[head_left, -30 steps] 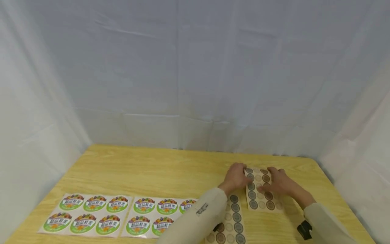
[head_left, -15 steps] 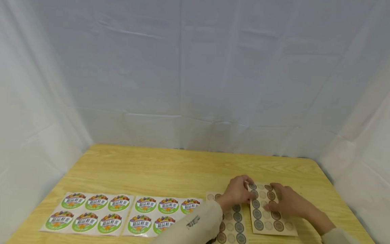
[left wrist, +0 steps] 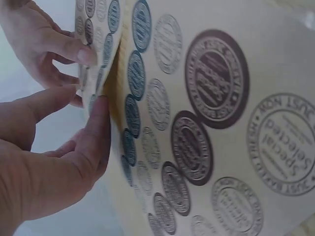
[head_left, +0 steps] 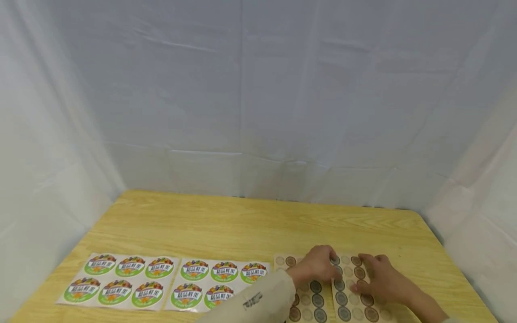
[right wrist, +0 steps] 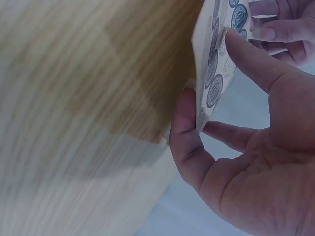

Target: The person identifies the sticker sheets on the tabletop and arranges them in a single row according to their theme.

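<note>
A light brown sheet of round stickers (head_left: 348, 271), printed in dark blue-grey, pale and brown rows, is held between both hands at the right of the table. My left hand (head_left: 317, 267) pinches its far left part; in the left wrist view, the fingers (left wrist: 96, 140) meet its edge. On the opposite side, my right hand (head_left: 383, 280) grips the sheet, thumb on the printed face and a finger behind it. The right wrist view shows the held sheet (right wrist: 215, 73) tilted up off the wood. Directly left lies a matching sticker sheet (head_left: 305, 299), partly covered by my left hand and sleeve.
Two white sheets of fruit stickers lie further left: one sheet (head_left: 136, 282) at the far left, another sheet (head_left: 207, 280) beside it, its corner under the left sleeve (head_left: 254, 300). The yellow wooden table (head_left: 226, 224) ends at white curtains (head_left: 242, 112) at the back and sides.
Both hands have brought the held sticker sheet nearer the body, from the far part of the table down alongside the matching brown sheet. The other sheets stay where they were.
</note>
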Tool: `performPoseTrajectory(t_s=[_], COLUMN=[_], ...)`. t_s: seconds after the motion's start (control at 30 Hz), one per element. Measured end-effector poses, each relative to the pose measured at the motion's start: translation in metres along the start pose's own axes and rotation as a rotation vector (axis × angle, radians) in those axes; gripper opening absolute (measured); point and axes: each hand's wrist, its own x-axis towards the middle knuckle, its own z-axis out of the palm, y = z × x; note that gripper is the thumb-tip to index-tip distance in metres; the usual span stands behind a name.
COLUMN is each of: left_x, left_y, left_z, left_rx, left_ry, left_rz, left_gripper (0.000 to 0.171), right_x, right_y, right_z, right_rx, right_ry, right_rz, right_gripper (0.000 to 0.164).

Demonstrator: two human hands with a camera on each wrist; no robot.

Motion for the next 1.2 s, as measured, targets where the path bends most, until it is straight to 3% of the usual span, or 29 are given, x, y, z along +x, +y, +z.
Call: performPoseTrajectory(t_s=[0.2, 0.3, 0.53, 0.73, 0.97, 1.2], left_x=[-0.005, -0.007, -0.012, -0.012, -0.012, -0.015], left_y=[0.001, 0.001, 0.003, 0.001, -0.003, -0.009], left_z=[-0.001, -0.001, -0.003, -0.005, -0.016, -0.028], left_rx=[0.001, -0.009, 0.024, 0.096, 0.21, 0.277], left_ry=[-0.039, -0.068, -0.112, -0.098, -0.027, -0.017], left_rz=[0.0, -0.017, -0.054, -0.04, -0.078, -0.053], left_gripper=[0.025, 0.015, 0.037, 0.04, 0.014, 0.029], right_x=[-0.003, -0.003, -0.003, -0.006, -0.006, -0.006], right_y=[-0.004, -0.005, -0.003, -0.001, -0.005, -0.005], right_z=[0.009, 0.012, 0.016, 0.02, 0.022, 0.018], right_rx=[0.02, 0.036, 0.015, -0.039, -0.159, -0.17], right_ry=[0.023, 0.005, 0.007, 0.057, 0.099, 0.083], right_rz=[0.025, 0.064, 0.034, -0.037, -0.035, 0.001], right_gripper=[0.08, 0.078, 0.068, 0.065, 0.064, 0.061])
